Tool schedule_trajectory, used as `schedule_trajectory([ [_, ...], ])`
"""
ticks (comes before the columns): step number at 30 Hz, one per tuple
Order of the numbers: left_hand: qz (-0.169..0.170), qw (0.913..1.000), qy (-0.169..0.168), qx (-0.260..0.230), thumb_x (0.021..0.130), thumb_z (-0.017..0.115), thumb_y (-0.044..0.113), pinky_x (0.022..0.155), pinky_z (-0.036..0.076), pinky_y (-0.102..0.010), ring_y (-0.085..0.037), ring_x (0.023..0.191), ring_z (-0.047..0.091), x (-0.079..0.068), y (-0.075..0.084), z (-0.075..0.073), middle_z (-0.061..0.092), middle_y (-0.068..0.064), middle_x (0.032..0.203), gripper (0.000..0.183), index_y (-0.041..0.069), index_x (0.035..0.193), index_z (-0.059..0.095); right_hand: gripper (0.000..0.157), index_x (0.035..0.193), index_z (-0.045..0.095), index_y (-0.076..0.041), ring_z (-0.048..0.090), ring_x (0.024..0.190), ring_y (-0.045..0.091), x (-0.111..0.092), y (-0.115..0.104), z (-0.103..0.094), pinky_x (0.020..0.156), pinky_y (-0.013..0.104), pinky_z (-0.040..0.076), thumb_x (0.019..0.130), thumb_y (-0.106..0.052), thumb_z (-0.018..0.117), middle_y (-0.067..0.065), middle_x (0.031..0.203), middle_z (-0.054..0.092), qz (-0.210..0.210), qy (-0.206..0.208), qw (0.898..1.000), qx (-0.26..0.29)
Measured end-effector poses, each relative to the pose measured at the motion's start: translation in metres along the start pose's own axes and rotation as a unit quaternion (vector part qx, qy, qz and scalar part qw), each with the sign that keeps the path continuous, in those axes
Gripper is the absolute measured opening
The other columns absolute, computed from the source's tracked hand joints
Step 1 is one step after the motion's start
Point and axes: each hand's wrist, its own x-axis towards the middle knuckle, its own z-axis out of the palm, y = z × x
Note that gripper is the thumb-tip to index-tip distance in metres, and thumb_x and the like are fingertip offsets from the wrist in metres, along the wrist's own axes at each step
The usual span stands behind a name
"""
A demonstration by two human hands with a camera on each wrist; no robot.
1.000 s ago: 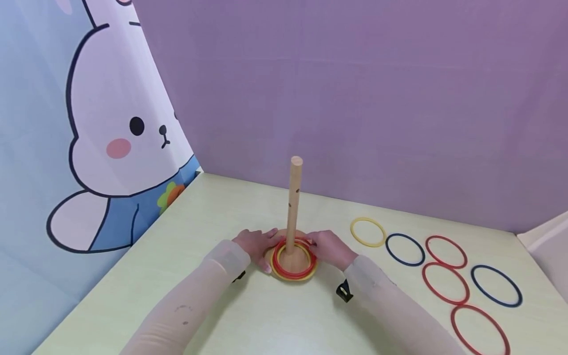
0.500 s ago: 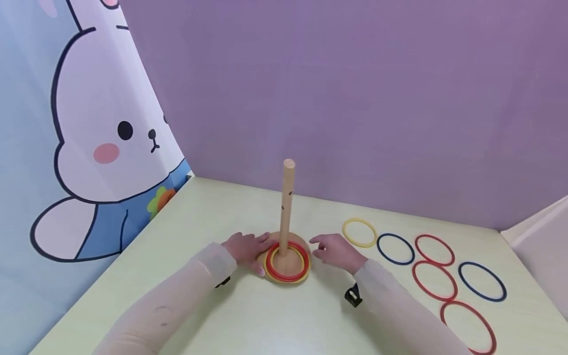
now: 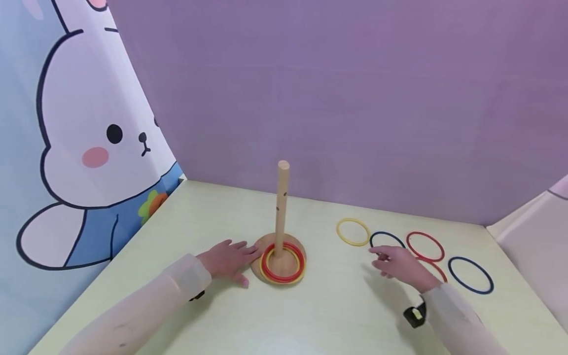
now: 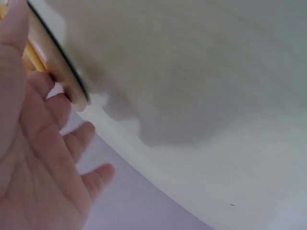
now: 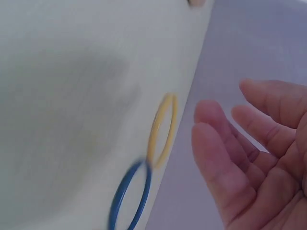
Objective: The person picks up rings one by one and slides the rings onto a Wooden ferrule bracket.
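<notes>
A wooden post (image 3: 282, 212) rises from a round wooden base (image 3: 265, 239) on the table. Red rings (image 3: 303, 261) and a yellow ring (image 3: 263, 268) lie around the foot of the post. My left hand (image 3: 228, 261) is beside the base on its left, fingers spread, fingertips at its edge; in the left wrist view the base (image 4: 57, 62) shows next to the fingers. Above the table, near a dark blue ring (image 3: 386, 232) and partly in front of a red ring (image 3: 437, 268), hovers my right hand (image 3: 401, 264). Its fingers are loosely bent and hold nothing.
On the table's right side lie a yellow ring (image 3: 352, 231), another red ring (image 3: 425, 246) and another dark blue ring (image 3: 471, 275). A purple cloth (image 3: 333, 98) stands behind the table, and a cloth with a cartoon rabbit (image 3: 88, 98) hangs at the left.
My right hand has left the rings around the post and moved right toward the loose rings. My left hand has shifted outward to the base's edge. The head view has turned slightly right.
</notes>
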Motion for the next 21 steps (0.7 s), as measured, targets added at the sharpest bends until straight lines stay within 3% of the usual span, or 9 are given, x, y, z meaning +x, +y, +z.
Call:
schedule_trajectory([
  [7,0.057,0.9979,0.004,-0.029,0.086,0.061,0.054,0.109,0.029,-0.052,-0.025,0.140,0.031,-0.016,-0.003,0.005,0.035,-0.001,0.153,0.077,0.016,0.148,0.038,0.040,0.125,0.054,0.012,0.060,0.067,0.018,-0.043,0.047,-0.030,0.056,0.026,0.052,0.091,-0.008,0.062,0.007,0.087,0.062,0.070,0.035,0.997,-0.028],
  [10,0.073,0.9969,0.015,-0.027,0.088,0.061,0.051,0.107,0.031,-0.052,-0.029,0.139,0.032,-0.019,-0.004,0.005,0.035,-0.004,0.152,0.074,0.014,0.148,0.038,0.044,0.127,0.048,0.017,0.062,0.068,0.017,-0.062,0.064,-0.039,0.059,0.027,0.054,0.093,-0.009,0.059,0.008,0.087,0.063,0.096,0.052,0.994,-0.011],
  [16,0.074,0.9967,0.031,-0.013,0.088,0.063,0.047,0.105,0.033,-0.054,-0.033,0.138,0.033,-0.018,-0.009,0.004,0.037,-0.007,0.151,0.072,0.012,0.147,0.040,0.048,0.132,0.041,0.018,0.063,0.069,0.016,-0.099,0.094,-0.043,0.062,0.028,0.055,0.098,-0.013,0.053,0.008,0.084,0.064,0.145,0.070,0.987,0.026],
  [21,0.077,0.9966,0.029,-0.011,0.089,0.062,0.047,0.104,0.033,-0.057,-0.035,0.138,0.031,-0.014,-0.014,0.006,0.036,-0.007,0.152,0.071,0.014,0.148,0.039,0.047,0.128,0.045,0.018,0.057,0.061,0.012,-0.122,0.109,-0.042,0.056,0.026,0.050,0.095,-0.012,0.059,0.005,0.075,0.059,0.146,0.076,0.986,0.012],
])
